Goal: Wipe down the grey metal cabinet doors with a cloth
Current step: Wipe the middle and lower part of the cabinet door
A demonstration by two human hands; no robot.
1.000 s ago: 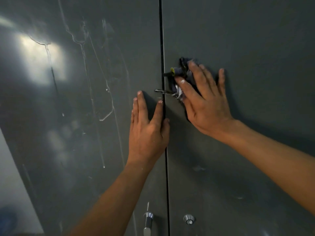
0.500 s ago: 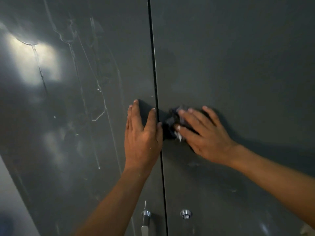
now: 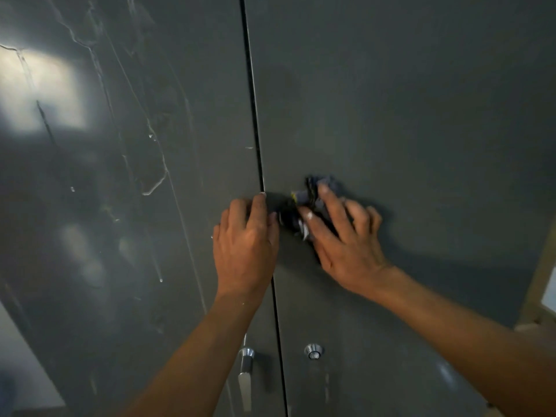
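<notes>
Two grey metal cabinet doors fill the view, the left door [image 3: 135, 206] streaked with drip marks and the right door [image 3: 406, 115] plain. A dark gap runs between them. My right hand [image 3: 343, 242] presses a dark crumpled cloth [image 3: 310, 200] flat against the right door, just right of the gap, with fingers spread and straight. My left hand [image 3: 245, 245] rests flat on the left door's edge beside the gap, its fingertips close to the cloth.
A chrome lever handle [image 3: 246, 365] hangs low on the left door. A round chrome lock [image 3: 313, 352] sits low on the right door. A pale wall strip [image 3: 18, 371] shows at lower left and a beige frame [image 3: 541, 296] at the right edge.
My right hand has swept the cloth down the right door from higher up, then stayed near the gap. My left hand has stayed on the left door's edge.
</notes>
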